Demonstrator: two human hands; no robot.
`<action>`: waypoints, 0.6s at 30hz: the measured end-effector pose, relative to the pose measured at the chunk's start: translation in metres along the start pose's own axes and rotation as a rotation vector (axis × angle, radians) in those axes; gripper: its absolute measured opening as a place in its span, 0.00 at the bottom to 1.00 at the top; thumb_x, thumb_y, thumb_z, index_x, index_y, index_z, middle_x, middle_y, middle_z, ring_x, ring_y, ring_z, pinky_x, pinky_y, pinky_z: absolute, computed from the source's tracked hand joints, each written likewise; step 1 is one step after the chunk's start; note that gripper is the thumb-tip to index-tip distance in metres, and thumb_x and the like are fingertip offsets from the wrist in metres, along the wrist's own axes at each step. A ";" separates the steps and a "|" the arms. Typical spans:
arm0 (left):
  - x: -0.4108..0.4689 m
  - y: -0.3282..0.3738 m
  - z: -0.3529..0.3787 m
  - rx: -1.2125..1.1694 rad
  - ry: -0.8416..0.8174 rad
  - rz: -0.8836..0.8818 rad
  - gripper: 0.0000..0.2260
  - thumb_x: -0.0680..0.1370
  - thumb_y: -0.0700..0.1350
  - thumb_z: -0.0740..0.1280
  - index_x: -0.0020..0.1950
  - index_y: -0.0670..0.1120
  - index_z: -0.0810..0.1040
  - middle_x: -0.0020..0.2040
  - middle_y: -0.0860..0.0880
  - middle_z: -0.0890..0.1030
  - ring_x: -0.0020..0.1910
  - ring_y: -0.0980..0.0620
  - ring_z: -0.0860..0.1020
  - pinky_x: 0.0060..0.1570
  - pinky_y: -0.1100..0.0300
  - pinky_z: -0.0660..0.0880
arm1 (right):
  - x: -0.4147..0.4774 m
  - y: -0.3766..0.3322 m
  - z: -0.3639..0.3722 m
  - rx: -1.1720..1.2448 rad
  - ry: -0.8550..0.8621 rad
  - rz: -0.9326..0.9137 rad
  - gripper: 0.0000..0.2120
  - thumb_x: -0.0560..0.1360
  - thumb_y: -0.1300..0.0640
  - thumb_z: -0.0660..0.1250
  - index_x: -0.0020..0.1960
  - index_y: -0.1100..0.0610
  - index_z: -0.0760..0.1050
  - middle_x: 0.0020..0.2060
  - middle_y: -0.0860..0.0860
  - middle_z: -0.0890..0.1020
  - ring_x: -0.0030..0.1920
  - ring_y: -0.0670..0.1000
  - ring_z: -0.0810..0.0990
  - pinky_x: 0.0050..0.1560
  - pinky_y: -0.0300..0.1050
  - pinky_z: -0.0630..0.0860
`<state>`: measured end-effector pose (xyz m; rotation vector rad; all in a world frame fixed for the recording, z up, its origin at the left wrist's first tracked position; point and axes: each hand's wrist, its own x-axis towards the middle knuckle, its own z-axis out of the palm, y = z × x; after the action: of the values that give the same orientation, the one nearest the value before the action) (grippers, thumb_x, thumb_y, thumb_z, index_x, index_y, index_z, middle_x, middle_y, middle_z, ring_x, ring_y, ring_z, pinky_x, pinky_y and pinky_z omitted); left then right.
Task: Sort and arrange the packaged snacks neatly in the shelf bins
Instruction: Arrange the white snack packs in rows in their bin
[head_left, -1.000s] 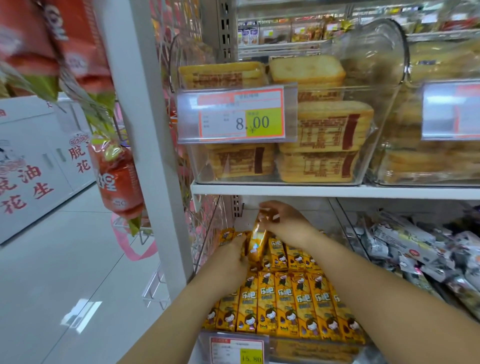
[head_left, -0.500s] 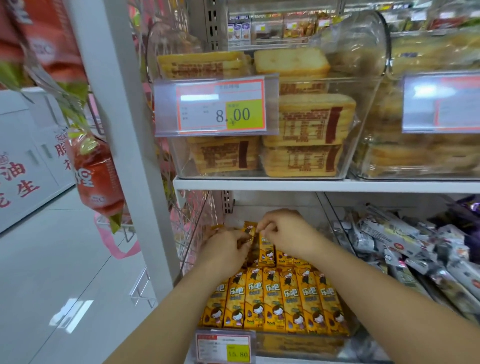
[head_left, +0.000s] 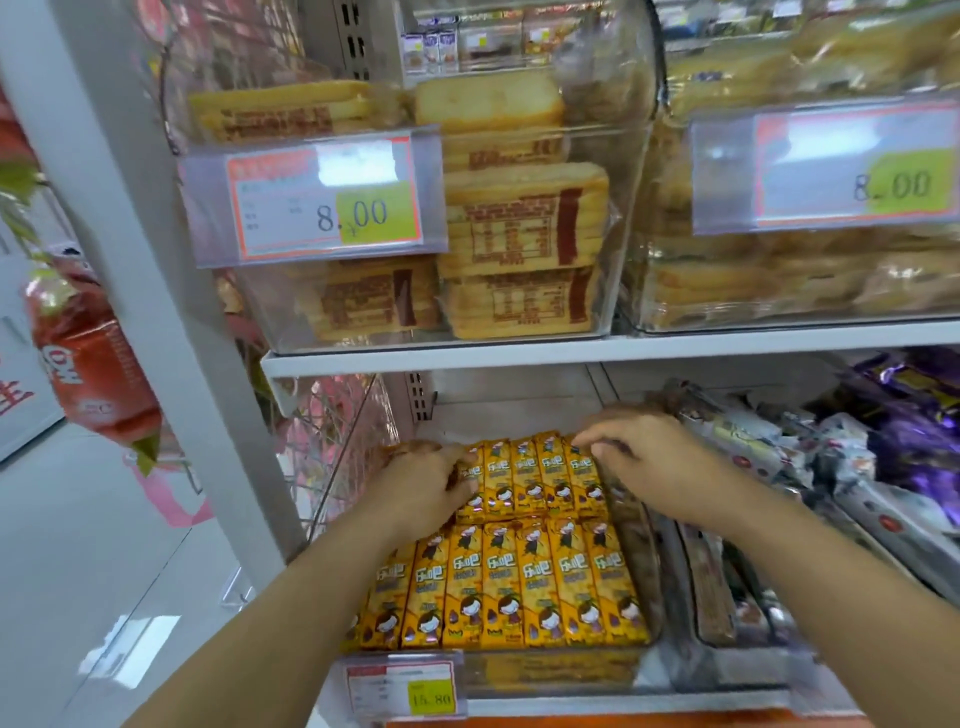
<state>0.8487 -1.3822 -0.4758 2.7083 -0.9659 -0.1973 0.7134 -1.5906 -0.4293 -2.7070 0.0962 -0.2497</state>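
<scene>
Yellow snack packets lie in two tidy rows in a clear bin on the lower shelf: a front row and a back row. My left hand sits at the left end of the back row, with its fingers curled over the leftmost packet. At the right end of that row is my right hand, fingertips arched down onto the tops of the packets. Both forearms reach in from below.
A shelf board hangs close above my hands and carries clear bins of packaged bread. Silver packets and purple packets fill the bins to the right. On the left are a white upright post and hanging red bags.
A second ago my right hand held one yellow packet upright above the back row. That packet now lies in the row, and both hands have spread to the row's two ends.
</scene>
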 end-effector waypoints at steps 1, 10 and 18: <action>0.002 -0.002 -0.002 0.019 -0.014 0.014 0.19 0.79 0.56 0.61 0.70 0.55 0.69 0.66 0.45 0.71 0.68 0.45 0.66 0.65 0.54 0.66 | 0.000 0.001 0.000 0.011 -0.002 0.000 0.14 0.81 0.56 0.58 0.63 0.50 0.76 0.61 0.44 0.77 0.58 0.41 0.73 0.55 0.34 0.65; 0.035 0.046 0.012 0.123 -0.125 0.135 0.27 0.78 0.66 0.49 0.76 0.62 0.50 0.79 0.52 0.51 0.77 0.46 0.48 0.73 0.40 0.44 | -0.003 0.010 0.001 0.064 0.023 -0.063 0.14 0.80 0.59 0.58 0.61 0.53 0.78 0.59 0.46 0.77 0.59 0.45 0.74 0.57 0.36 0.68; 0.031 0.043 0.017 0.333 -0.062 0.230 0.29 0.77 0.67 0.50 0.76 0.60 0.52 0.75 0.50 0.61 0.72 0.45 0.61 0.67 0.46 0.57 | -0.003 0.012 0.004 0.019 0.030 -0.090 0.14 0.81 0.57 0.56 0.61 0.54 0.78 0.60 0.47 0.77 0.61 0.46 0.71 0.61 0.39 0.65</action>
<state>0.8431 -1.4372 -0.4813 2.8623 -1.4324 -0.0807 0.7103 -1.5997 -0.4382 -2.6930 -0.0188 -0.3155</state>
